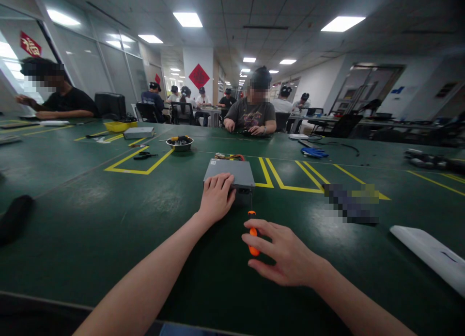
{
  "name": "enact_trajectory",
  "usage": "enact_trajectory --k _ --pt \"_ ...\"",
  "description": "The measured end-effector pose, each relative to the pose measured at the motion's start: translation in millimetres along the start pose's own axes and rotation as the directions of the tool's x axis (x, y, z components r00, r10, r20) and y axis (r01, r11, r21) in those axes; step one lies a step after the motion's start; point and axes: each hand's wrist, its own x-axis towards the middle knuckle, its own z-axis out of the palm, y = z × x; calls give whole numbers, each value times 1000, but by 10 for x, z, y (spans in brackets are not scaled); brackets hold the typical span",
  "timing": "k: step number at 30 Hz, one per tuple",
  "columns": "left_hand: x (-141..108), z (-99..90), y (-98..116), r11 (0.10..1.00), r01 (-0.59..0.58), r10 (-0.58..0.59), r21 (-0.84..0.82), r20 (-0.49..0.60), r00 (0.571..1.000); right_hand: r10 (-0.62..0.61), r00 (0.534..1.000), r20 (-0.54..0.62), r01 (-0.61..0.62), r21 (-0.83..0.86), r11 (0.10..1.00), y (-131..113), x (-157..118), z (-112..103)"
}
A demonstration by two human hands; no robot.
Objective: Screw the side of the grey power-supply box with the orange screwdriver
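L hand [218, 196] flat on metal box [232, 170]; R (half-open) w/ screwdriver [254, 239].

Yellow tray [119, 127] beside the grey box [139, 133].

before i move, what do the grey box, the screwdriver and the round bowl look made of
The grey box looks like matte sheet metal, given its flat faces and crisp edges. The screwdriver seems to have a smooth orange-and-black handle, plastic or rubber, and a thin, probably metal shaft. The round bowl is likely polished steel, from its bright rim.
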Motion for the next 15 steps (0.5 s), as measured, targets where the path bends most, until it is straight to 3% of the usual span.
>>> enact_trajectory --k 3,8,11,15 --pt "-1 8 -2 1000 -3 3 -2 -4 1000 -14 1000 -19 14 -14 1000 6 8 20" --pt "-5 17 -9 1000 -3 3 0 -6 1000 -39 978 -204 25 -69 997 37 -11 89" --pt "-7 17 -10 1000 -4 4 -1 -5 1000 -8 976 -216 -8 -73 997 52 -34 89" --pt "-8 10 -6 1000 -5 5 1 -7 1000 -59 971 -231 36 -102 994 49 -49 38"
